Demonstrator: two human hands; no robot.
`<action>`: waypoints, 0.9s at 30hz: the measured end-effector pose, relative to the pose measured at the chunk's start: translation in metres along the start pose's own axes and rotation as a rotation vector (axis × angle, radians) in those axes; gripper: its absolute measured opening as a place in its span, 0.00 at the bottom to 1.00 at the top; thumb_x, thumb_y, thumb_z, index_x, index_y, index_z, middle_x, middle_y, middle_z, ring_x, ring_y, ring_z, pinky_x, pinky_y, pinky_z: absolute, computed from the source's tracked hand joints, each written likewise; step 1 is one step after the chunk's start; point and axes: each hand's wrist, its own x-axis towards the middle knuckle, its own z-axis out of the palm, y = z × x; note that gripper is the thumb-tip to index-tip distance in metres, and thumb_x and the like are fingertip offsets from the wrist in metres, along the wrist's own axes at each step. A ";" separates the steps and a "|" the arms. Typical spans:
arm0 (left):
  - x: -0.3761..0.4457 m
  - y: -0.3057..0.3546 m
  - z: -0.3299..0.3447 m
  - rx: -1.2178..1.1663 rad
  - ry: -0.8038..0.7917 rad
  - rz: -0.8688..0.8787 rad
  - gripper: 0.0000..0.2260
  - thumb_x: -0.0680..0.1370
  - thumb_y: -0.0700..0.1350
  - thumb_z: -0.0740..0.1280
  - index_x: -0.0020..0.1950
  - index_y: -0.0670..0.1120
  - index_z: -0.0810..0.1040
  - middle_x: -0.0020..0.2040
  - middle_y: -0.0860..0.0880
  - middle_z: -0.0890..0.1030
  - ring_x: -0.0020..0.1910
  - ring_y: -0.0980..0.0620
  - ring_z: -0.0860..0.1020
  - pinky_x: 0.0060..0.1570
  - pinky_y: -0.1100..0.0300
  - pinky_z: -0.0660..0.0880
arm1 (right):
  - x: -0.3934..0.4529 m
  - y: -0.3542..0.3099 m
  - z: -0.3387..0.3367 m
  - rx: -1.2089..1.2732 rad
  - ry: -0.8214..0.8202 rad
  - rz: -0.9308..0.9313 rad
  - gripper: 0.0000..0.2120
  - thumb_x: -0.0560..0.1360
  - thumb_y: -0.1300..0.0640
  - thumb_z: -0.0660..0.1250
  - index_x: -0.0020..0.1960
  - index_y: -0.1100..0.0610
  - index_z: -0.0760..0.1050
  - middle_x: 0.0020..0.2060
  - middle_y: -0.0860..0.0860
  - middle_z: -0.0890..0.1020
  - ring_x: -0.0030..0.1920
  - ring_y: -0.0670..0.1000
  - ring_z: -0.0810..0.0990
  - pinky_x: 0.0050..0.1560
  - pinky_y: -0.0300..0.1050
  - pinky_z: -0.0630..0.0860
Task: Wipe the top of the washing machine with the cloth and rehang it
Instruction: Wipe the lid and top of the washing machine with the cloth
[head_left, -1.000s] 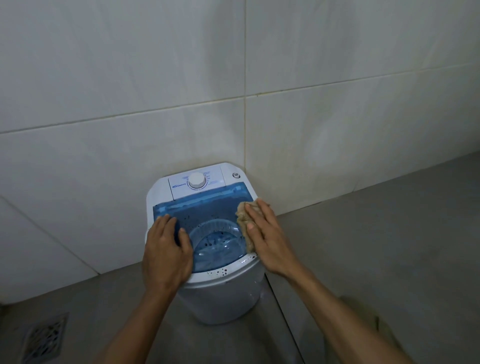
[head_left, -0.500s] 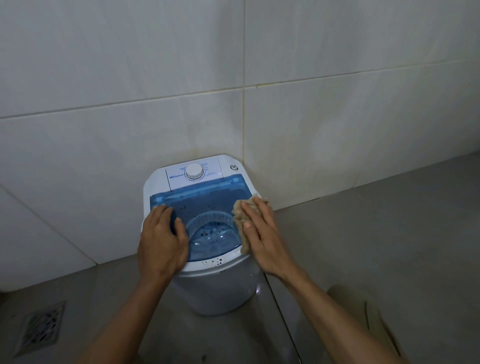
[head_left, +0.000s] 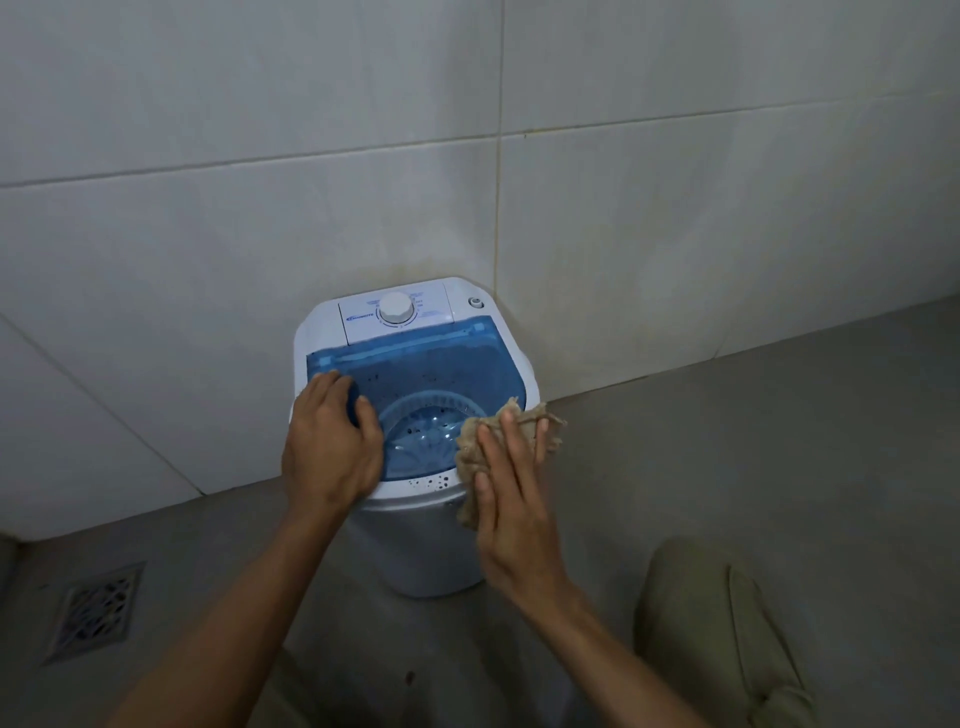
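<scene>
1. Two hands are seen at the washing machine (head_left: 415, 415), which stands at the centre of the frame against the tiled wall (head_left: 208, 208).
2. The left hand (head_left: 332, 441) is laid spread and flat on the left of the blue lid (head_left: 431, 369), nothing being gripped.
3. The cloth (head_left: 511, 431) is pressed under the flat, extended fingers of the right hand (head_left: 511, 499) at the lid's right front edge, partly overhanging the rim.
4. The wiping step is judged to be in hand; dark specks are left on the front rim and lid, so a further pass towards the frame's centre is called for before rehanging.
5. One cloth, one machine, one dial (head_left: 396, 309) and one floor drain (head_left: 98, 608), at lower left, are counted; no hook is visible.
</scene>
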 end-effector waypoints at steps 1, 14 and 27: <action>-0.001 0.000 0.000 0.004 0.002 0.005 0.14 0.81 0.46 0.60 0.62 0.41 0.76 0.63 0.45 0.77 0.64 0.44 0.72 0.62 0.48 0.72 | -0.005 -0.004 0.005 -0.049 0.022 -0.025 0.22 0.84 0.53 0.51 0.77 0.55 0.60 0.80 0.51 0.55 0.79 0.61 0.43 0.76 0.61 0.55; -0.001 0.000 -0.001 -0.021 0.009 0.017 0.13 0.81 0.46 0.60 0.60 0.41 0.76 0.62 0.45 0.77 0.62 0.45 0.73 0.60 0.49 0.73 | -0.005 0.005 0.002 -0.392 -0.066 -0.328 0.30 0.76 0.64 0.66 0.76 0.52 0.63 0.77 0.51 0.63 0.78 0.59 0.56 0.74 0.62 0.55; 0.000 -0.003 -0.001 -0.012 0.014 0.007 0.15 0.80 0.45 0.60 0.63 0.41 0.76 0.64 0.45 0.77 0.64 0.44 0.73 0.62 0.50 0.71 | -0.016 -0.037 0.037 -0.373 -0.080 -0.332 0.25 0.77 0.59 0.58 0.74 0.52 0.67 0.75 0.51 0.67 0.77 0.58 0.57 0.75 0.60 0.53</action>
